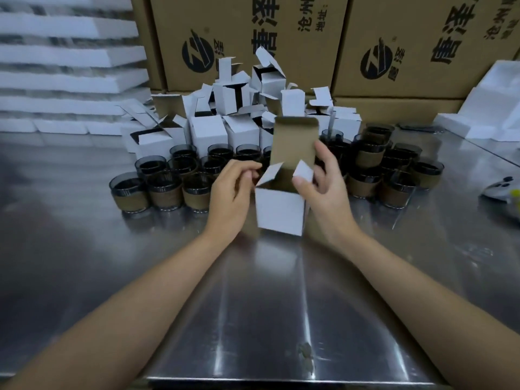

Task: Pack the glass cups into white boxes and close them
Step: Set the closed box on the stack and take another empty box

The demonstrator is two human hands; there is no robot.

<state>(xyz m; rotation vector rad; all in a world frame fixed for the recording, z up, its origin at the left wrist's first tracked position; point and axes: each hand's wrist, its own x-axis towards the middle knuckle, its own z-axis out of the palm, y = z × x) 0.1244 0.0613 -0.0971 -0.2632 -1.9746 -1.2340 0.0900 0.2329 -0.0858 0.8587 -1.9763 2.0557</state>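
A white box [280,211] stands on the steel table [253,305] in front of me, its brown-lined lid flap upright and both side flaps raised. My left hand [232,192] is at the box's left side, fingers curled toward the left flap. My right hand [323,187] holds the right side, thumb against the right flap and fingers behind the lid. Whether a cup is inside the box is hidden. Several dark glass cups [166,188] with brown sleeves stand in rows behind the box, on both sides. A heap of open white boxes [230,119] lies behind the cups.
Large brown cartons [408,43] wall off the back. White foam sheets [64,60] are stacked at the left, and foam pieces [492,108] lie at the right. A small white and yellow object [503,190] sits at the table's right edge.
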